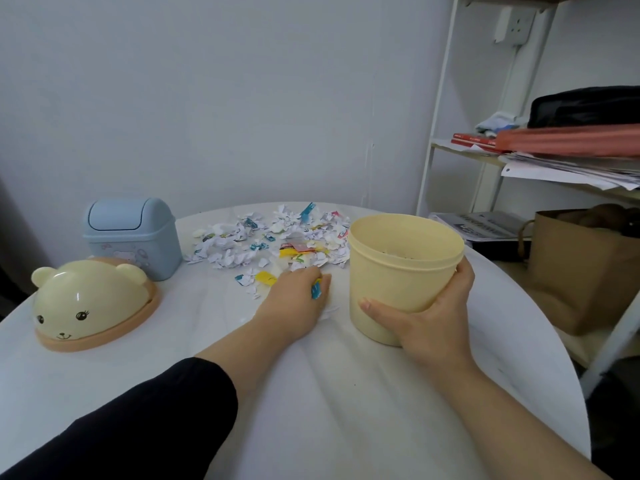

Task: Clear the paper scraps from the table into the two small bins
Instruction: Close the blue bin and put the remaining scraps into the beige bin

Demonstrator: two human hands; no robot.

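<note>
Our right hand (427,317) has its grip wrapped around the open pale-yellow plastic bin (403,271), near right on the white round counter (311,393). Left hand (298,299) is cupped over torn paper scraps (270,237) at the pile's near edge, some caught under the fingers. We should tilt the bin's rim to the counter and sweep in.

Two small bins stand on the worktop (346,393): one blue bin (133,235) with a swing lid at centre left and one open yellow bin (403,271) at centre right, plus one bear-faced lid (91,301) at lower left. The paper scraps (273,239) at centre form one heap, too many to count. Two hands show, the left hand (294,301) and the right hand (433,317).
</note>
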